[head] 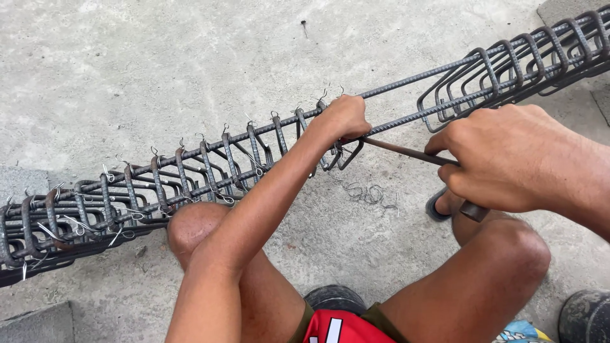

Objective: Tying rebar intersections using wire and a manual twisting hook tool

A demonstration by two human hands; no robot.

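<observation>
A long rebar cage (190,178) lies across the concrete floor (159,63), running from the lower left edge of the floor in view up toward its upper right corner. Its straight ribbed bars carry a row of bent stirrups (152,184) — packed close on the left stretch, each knotted on with thin tie wire whose cut ends stick up, and bunched again in a loose group (502,70) near the upper right.

The person squats over the cage, knees on either side. The left hand (346,117) is closed around a top bar at the last tied stirrup, knuckles up, fingers wrapped under the bar. The right hand (508,159) is closed in a fist on a slim dark metal hook tool (406,151), whose shaft reaches leftward to a point just beneath the left hand, right where stirrup and bar cross (the tip itself is hidden by the fingers).

A small tangle of loose tie wire (372,194) lies on the floor just below the cage, between the knees. A dark sandal (437,206) shows under the right hand, and grey paving blocks (22,181) sit at the floor's left edge.
</observation>
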